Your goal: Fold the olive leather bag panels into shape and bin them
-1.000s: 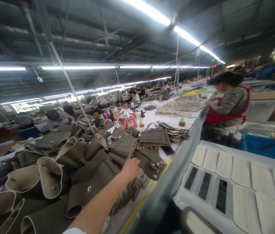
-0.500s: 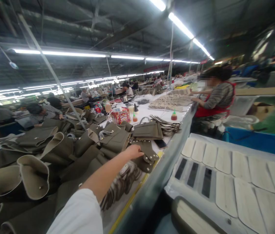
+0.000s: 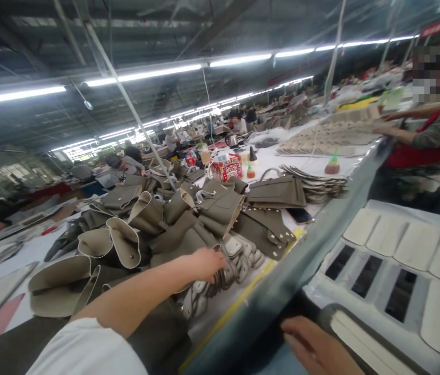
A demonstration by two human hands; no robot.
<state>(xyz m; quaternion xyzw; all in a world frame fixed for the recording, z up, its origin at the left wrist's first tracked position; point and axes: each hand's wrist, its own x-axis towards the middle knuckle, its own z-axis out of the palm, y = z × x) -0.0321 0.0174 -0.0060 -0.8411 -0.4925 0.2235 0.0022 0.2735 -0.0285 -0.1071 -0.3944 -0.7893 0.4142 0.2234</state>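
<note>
Several olive-grey bag bodies (image 3: 176,232) with pale insides lie heaped across the left of the table. In front of them is a row of rounded grey straps (image 3: 239,250) with metal fittings. My left hand (image 3: 206,264) reaches over this row, its fingers bent down around the straps, fingertips partly hidden. To its right rests a flat grey piece with shiny studs (image 3: 268,232). My right hand (image 3: 317,341) is low at the right, fingers loosely curved and apart, nothing visible in them. Beside it lies a dark-edged padded piece (image 3: 364,333) with a pale top.
Pale rounded panels (image 3: 391,237) lie in rows on a covered surface at the right. A phone (image 3: 300,215), a red-patterned box (image 3: 227,167) and a glue bottle (image 3: 332,164) stand along the table. A co-worker (image 3: 434,125) sits at the far right.
My left hand has left the studded piece and come nearer, onto the straps. My right hand has entered at the bottom right. The view has turned left.
</note>
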